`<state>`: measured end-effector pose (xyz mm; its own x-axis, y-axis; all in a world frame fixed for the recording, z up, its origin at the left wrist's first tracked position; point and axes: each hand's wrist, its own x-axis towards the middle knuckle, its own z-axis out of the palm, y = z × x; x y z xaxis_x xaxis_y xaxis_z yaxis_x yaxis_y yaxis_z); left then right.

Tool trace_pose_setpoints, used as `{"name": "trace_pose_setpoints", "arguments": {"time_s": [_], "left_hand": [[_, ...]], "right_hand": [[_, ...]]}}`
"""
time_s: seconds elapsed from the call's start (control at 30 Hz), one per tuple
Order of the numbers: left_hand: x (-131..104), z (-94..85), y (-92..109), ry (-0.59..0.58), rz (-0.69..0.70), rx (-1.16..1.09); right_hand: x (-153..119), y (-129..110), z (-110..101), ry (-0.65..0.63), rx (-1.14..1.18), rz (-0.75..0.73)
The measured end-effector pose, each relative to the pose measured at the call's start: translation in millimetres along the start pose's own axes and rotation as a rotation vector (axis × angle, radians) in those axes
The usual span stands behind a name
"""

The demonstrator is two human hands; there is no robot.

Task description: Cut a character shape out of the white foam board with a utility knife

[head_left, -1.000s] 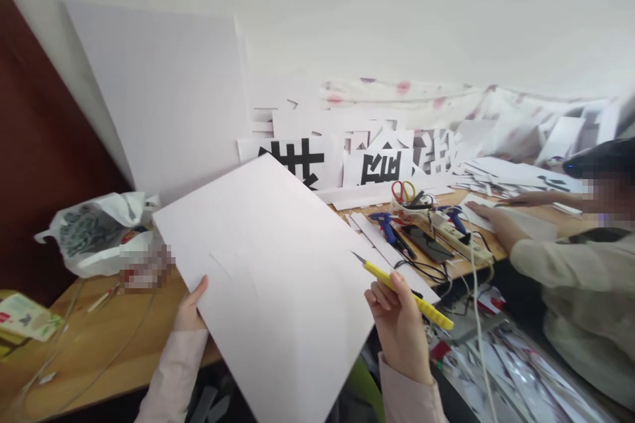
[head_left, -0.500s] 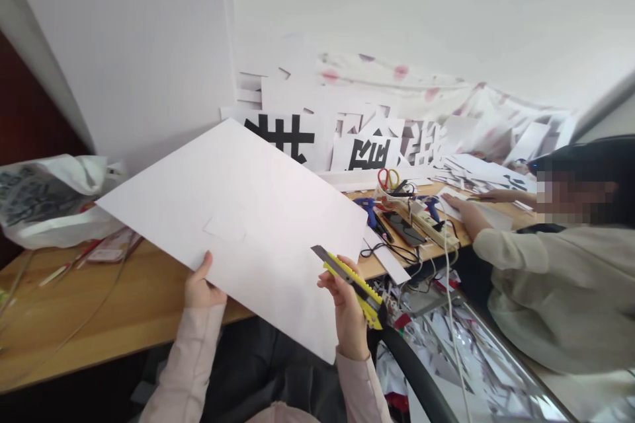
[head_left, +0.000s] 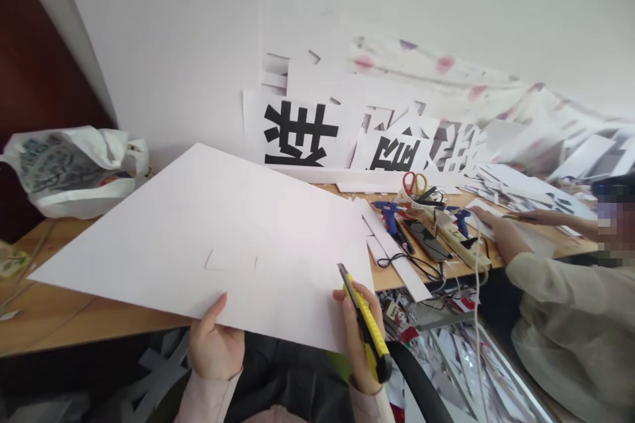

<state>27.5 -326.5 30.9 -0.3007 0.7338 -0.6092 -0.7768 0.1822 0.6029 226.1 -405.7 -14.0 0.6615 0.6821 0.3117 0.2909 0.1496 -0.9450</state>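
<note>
A large white board (head_left: 238, 211) lies over the wooden table, its near edge jutting out above my lap. Thin cut or drawn lines form part of a rectangle on it. My left hand (head_left: 217, 342) grips that near edge, thumb on top and the other fingers underneath. In my right hand (head_left: 361, 337) is a yellow and black utility knife (head_left: 366, 324), its blade out and pointing up and away over the board's right part. That hand is beside the board's right corner; whether its fingers touch the board I cannot tell.
Right of the board are a blue glue gun (head_left: 389, 213), scissors (head_left: 415, 184), a phone (head_left: 427, 239) and a power strip (head_left: 461, 241). A plastic bag (head_left: 74, 168) sits at left. Character sheets (head_left: 301, 132) lean behind. A co-worker (head_left: 555, 291) works at right, above paper scraps (head_left: 471, 357).
The board has come down flatter onto the table and turned, its left corner swinging toward me. The knife has turned to point more upward. My view has shifted left.
</note>
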Motion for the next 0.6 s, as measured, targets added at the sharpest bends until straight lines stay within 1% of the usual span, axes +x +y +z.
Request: {"name": "trace_pose_setpoints", "arguments": {"time_s": [0.07,0.1,0.2,0.27,0.3,0.33,0.4,0.43,0.47,0.5,0.57,0.6], "left_hand": [[4,-4.2,-1,0.022,-0.020,0.008],[5,-5.8,-2,0.028,-0.029,0.012],[7,-9.8,-5,0.042,-0.051,0.025],[6,-12.7,-8,0.038,-0.037,0.045],[6,-14.6,-9,0.028,-0.020,0.062],[6,-17.0,-10,0.018,-0.005,0.087],[9,-23.1,-9,-0.007,0.012,0.158],[11,-26.7,-8,-0.015,0.007,0.204],[14,-30.3,-6,-0.011,-0.004,0.260],[18,-33.6,-4,0.003,-0.014,0.325],[24,-38.1,2,0.033,-0.023,0.497],[27,-39.3,4,0.044,-0.027,0.602]], "right_hand": [[3,-6,-5,-0.060,-0.028,-0.013],[4,-10,-7,-0.123,-0.045,-0.021],[6,-30,-2,-0.411,-0.031,0.006],[5,-43,12,-0.598,0.080,0.067],[5,-49,22,-0.646,0.170,0.121],[5,-53,33,-0.672,0.270,0.181],[9,-54,54,-0.681,0.432,0.303],[12,-52,63,-0.639,0.431,0.347],[16,-49,70,-0.518,0.367,0.346],[19,-45,73,-0.367,0.278,0.305],[26,-37,72,-0.049,0.120,0.184],[28,-34,68,0.062,0.090,0.137]]}}
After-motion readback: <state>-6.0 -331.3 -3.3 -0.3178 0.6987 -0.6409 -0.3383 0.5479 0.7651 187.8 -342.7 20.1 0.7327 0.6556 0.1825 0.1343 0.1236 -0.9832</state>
